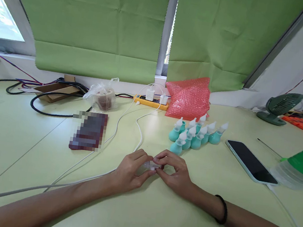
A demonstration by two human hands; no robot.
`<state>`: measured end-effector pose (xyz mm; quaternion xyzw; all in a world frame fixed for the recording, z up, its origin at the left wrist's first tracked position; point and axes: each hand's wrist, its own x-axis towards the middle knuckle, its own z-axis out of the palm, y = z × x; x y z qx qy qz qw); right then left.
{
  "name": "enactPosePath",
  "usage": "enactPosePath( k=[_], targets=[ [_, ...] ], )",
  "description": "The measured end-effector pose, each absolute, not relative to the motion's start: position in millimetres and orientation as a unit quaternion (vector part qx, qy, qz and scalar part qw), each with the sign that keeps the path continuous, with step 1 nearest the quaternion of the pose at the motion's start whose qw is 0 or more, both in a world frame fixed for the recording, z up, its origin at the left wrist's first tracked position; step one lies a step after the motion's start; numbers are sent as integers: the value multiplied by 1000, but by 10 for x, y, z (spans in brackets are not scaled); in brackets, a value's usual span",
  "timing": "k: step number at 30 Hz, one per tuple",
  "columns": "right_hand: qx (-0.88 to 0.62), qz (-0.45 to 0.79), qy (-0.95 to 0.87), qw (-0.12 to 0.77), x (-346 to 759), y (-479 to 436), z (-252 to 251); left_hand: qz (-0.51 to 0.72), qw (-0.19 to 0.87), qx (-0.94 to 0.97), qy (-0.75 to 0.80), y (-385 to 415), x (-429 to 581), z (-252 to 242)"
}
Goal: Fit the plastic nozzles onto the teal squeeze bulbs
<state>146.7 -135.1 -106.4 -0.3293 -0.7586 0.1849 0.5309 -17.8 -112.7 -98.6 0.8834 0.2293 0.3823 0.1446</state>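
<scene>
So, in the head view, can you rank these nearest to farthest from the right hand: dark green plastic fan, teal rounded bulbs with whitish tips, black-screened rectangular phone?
From the right hand:
1. Teal bulbs: just beyond it.
2. Black-screened phone: out to the right.
3. Green fan: far right, toward the back.

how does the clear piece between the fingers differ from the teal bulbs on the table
Colour: the clear piece looks colourless, while the teal bulbs have solid-coloured bodies, most with whitish tips.
Pose: the clear piece is held by the left hand and right hand; the teal bulbs rest untouched.
Shared: the clear piece and the bulbs' tips both look translucent.
</scene>
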Motion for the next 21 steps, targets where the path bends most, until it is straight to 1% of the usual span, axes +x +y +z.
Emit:
enactPosePath(
  k=[10,16,19,21],
  targets=[
    [-336,171,-768,517,1459,-1363,-1058,387,174,882,207,-1121,-175,-978],
    [-336,153,-778,508,1466,-1369,-1061,397,173,864,259,-1123,-171,-959],
    [-358,119,-789,485,1453,-1408,-1014,427,170,841,285,-1127,-167,-939],
    [-367,67,-800,471,1460,-1424,-904,438,176,826,308,-1123,-167,-931]
  ],
)
